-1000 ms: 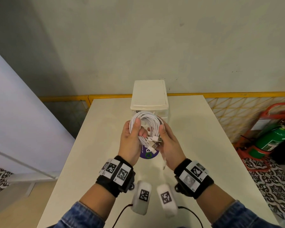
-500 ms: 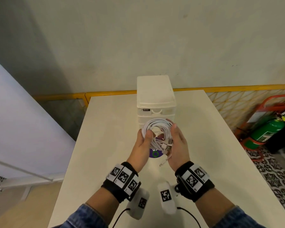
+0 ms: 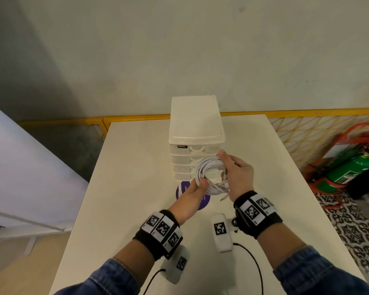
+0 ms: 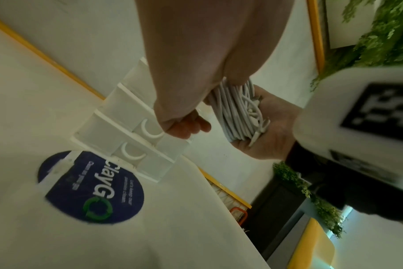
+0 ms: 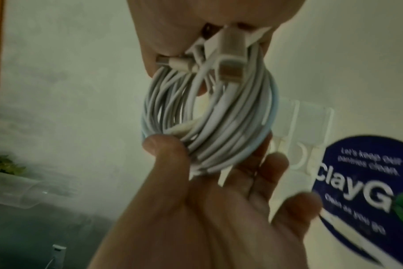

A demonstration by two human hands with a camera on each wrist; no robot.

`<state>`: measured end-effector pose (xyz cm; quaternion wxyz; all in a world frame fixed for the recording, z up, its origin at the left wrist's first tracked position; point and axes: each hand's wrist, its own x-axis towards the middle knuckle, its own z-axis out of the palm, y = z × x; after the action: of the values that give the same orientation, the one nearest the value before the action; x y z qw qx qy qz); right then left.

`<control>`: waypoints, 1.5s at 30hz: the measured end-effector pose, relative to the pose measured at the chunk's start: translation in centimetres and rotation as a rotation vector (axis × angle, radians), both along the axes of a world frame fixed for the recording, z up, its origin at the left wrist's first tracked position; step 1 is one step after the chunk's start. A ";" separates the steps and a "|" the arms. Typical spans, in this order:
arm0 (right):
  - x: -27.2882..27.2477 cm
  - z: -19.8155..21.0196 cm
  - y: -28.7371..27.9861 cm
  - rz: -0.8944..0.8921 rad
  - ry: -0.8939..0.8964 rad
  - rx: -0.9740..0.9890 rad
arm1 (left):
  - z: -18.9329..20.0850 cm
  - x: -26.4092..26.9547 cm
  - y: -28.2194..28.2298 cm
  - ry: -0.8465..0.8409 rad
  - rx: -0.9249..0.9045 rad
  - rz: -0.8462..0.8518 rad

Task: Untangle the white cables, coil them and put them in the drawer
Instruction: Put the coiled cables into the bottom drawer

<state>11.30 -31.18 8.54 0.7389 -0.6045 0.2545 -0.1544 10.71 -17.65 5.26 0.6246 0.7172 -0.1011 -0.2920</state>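
A coil of white cables hangs in the air just in front of the lower drawers of the cream drawer unit. My left hand pinches the coil's lower left side, thumb on top. The coil's right side is gripped by my right hand, with the fingers over its top. In the right wrist view the coil has its plugs bunched under my right palm, and the left thumb presses the strands. In the left wrist view the coil lies against the right palm. The drawers look closed. One plug end dangles loose.
The unit stands on a white table near its far edge, by a wall. A round purple sticker lies on the table under my hands. A green fire extinguisher stands on the floor to the right, beyond a yellow rail.
Both hands have carried the coil forward, from over the sticker to right in front of the drawer fronts. My right fingers have come over the coil's top.
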 end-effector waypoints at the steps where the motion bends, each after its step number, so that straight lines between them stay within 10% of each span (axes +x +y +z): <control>1: 0.4 0.3 -0.7 0.030 0.003 -0.035 | -0.3 0.4 -0.3 0.000 0.010 -0.014; 20: 6.7 2.4 -8.6 0.563 0.085 -0.699 | -6.1 8.7 -4.0 0.507 -0.036 0.806; 45: 6.1 0.4 -7.3 0.417 -0.024 -0.705 | -7.4 -1.3 -2.6 0.483 -0.182 0.775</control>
<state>17.38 -38.49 8.89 0.5047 -0.8576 0.0495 -0.0859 9.43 -20.30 -2.13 0.7538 0.5558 0.2975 -0.1854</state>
